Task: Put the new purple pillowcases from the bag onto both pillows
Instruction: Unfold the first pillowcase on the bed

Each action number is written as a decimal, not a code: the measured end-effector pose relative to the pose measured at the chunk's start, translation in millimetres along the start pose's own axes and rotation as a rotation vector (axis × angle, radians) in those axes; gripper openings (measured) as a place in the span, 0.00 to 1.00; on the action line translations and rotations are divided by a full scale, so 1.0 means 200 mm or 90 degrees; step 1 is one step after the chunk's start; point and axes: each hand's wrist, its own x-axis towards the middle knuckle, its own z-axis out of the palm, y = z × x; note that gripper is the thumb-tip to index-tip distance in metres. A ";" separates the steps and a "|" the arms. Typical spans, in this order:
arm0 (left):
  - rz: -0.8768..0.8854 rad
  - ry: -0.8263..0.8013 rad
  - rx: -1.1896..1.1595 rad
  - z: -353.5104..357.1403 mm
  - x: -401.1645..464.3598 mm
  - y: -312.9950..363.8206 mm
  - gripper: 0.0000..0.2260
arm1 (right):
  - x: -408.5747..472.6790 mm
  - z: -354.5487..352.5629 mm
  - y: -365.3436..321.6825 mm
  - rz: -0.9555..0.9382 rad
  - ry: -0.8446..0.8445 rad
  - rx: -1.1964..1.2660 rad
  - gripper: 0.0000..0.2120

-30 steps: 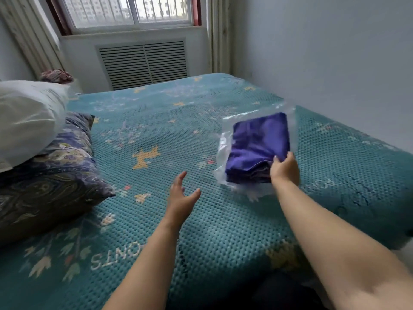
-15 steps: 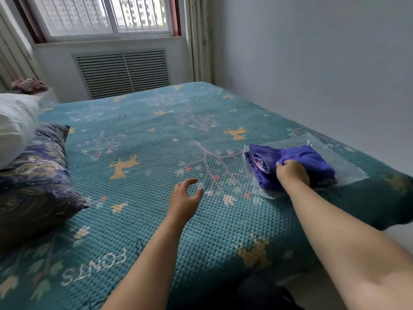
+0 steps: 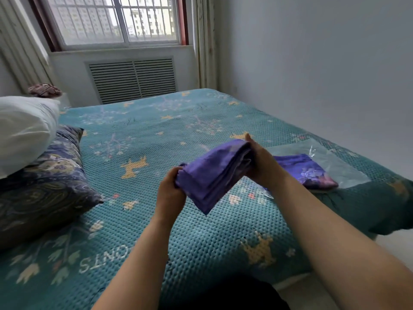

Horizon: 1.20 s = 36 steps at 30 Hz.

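We hold a folded purple fabric pillowcase (image 3: 212, 175) in the air above the teal knitted bedspread (image 3: 156, 220), one hand at each end. Our left hand (image 3: 171, 193) grips the near left corner with fingers curled round the folds; our right hand (image 3: 260, 162) clamps the far right end, thumb up at the top and fingers wrapped behind the cloth. A second folded purple pillowcase with a floral print (image 3: 308, 172) lies on the bedspread to the right, just behind our right forearm, partly on the clear plastic bag (image 3: 335, 164), which lies flat near the bed's right edge. At the left, a dark blue paisley-patterned pillow (image 3: 44, 182) lies on the bed, and a bare white pillow (image 3: 24, 130) rests on top of it. Beyond the bed stands a barred window (image 3: 116, 19) above a white slatted radiator cover (image 3: 134, 79).
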 end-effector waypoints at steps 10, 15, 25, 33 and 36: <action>-0.076 -0.073 0.074 -0.16 -0.12 0.09 0.19 | 0.02 0.16 0.23 -0.104 0.337 -0.286 0.12; -0.231 -0.441 -0.187 -0.23 -0.19 0.06 0.41 | -0.01 0.20 0.21 -0.152 0.310 -0.463 0.15; -0.123 -0.275 0.052 -0.24 -0.21 0.15 0.19 | -0.03 0.33 0.18 -0.134 0.261 -0.405 0.16; -0.028 -0.105 0.320 -0.29 -0.22 0.19 0.05 | -0.10 0.39 0.12 -0.065 0.212 -0.205 0.13; -0.071 -0.143 0.212 -0.32 -0.20 0.18 0.05 | -0.13 0.38 0.08 -0.048 0.191 -0.212 0.13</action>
